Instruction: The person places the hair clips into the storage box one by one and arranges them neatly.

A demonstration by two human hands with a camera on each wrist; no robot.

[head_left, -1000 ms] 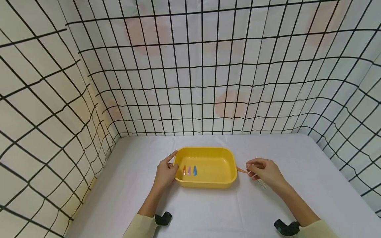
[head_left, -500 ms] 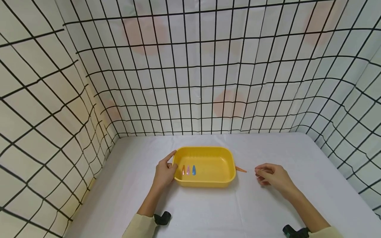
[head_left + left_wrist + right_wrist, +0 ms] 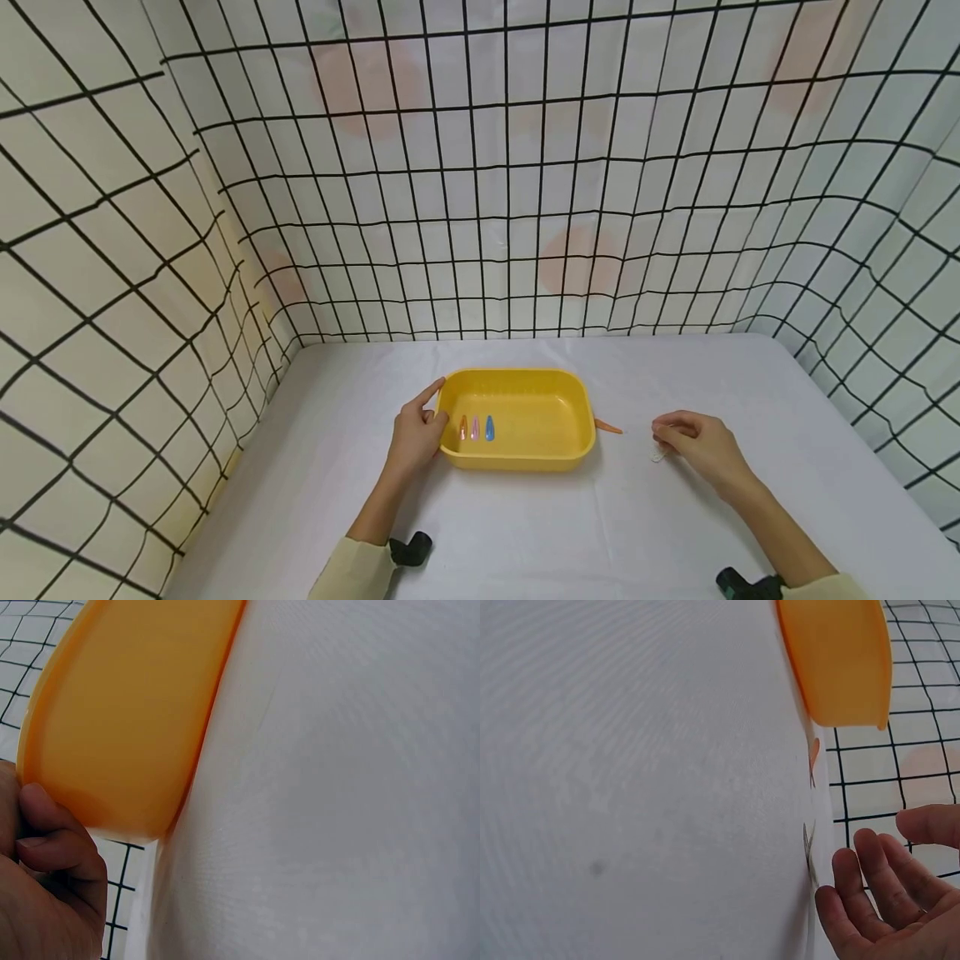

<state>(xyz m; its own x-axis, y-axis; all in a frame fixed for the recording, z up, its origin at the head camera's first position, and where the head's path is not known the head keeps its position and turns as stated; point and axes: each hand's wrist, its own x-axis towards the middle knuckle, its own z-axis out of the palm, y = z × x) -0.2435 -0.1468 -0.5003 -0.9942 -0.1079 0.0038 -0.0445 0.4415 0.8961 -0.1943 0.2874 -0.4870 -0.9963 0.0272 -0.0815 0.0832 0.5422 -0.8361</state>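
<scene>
My left hand (image 3: 417,432) grips the left end of a shallow yellow tray (image 3: 517,463), index finger stretched along the rim. In the left wrist view its other fingers (image 3: 60,851) curl against the tray's end. Inside the tray stand three snap hair clips in a row: an orange one (image 3: 462,427), a pink one (image 3: 475,427) and a blue one (image 3: 490,427). Another orange hair clip (image 3: 608,427) lies just outside the right wall. My right hand (image 3: 705,450) hovers over a whitish hair clip (image 3: 657,456), fingers loosely bent; the right wrist view shows the fingertips beside this clip.
A white cloth (image 3: 540,533) covers the table. Black wire grid panels (image 3: 510,217) rise at the back and both sides, with white sheeting behind them. Dark wrist cameras (image 3: 411,550) sit below both hands.
My right hand has moved right, from the orange clip outside the tray to the whitish clip. That orange clip stays by the tray wall. My left hand keeps its hold.
</scene>
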